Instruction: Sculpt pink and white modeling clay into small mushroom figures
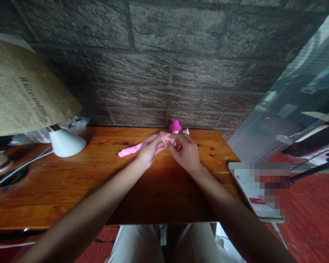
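Near the back of the wooden table, my left hand (150,149) is closed around a pale pink lump of modelling clay (167,138). My right hand (186,150) bends over the lump's right side, its fingertips pinched against it; they partly hide its shape. Beside my left hand, a long bright pink strip of clay (129,150) lies on the table. Just behind the hands stands a small mushroom figure with a magenta cap (176,125) and a white stem. A small pale pink piece (186,131) shows beyond my right knuckles.
A lamp with a newsprint-patterned shade (24,87) and white base (67,142) stands at the left, with crumpled clear plastic (80,124) behind it. Black-handled scissors (11,177) and a white cable lie nearby. A brick wall (167,73) borders the table (159,193). Clear plastic sheeting hangs at right.
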A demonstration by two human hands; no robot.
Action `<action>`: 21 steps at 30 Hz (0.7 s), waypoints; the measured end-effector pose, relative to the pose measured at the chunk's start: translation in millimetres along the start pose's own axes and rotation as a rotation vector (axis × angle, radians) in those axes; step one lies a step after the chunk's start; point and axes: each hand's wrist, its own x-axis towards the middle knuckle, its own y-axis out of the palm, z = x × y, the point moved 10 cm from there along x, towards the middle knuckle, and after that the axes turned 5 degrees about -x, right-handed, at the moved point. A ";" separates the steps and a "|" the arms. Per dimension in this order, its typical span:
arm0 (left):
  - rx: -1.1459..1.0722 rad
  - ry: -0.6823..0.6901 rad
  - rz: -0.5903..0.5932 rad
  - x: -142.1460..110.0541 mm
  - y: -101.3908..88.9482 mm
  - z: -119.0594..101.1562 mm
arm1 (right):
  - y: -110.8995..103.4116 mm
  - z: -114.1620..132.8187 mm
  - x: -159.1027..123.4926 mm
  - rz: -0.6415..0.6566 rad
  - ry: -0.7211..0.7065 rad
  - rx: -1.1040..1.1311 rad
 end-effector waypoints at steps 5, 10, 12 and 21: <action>0.009 0.004 -0.003 -0.5 -0.3 -0.2 | 0.4 -1.5 -0.1 0.001 0.000 -0.041; 0.032 0.017 -0.004 -1.4 0.4 -1.5 | 1.6 -1.1 -0.5 0.018 -0.004 -0.069; 0.042 0.020 -0.003 -1.6 0.7 -1.6 | 1.0 -1.6 -0.5 0.016 0.002 -0.073; 0.068 0.039 -0.013 -2.1 -0.2 -1.6 | 3.7 -2.2 -1.3 0.041 -0.001 -0.100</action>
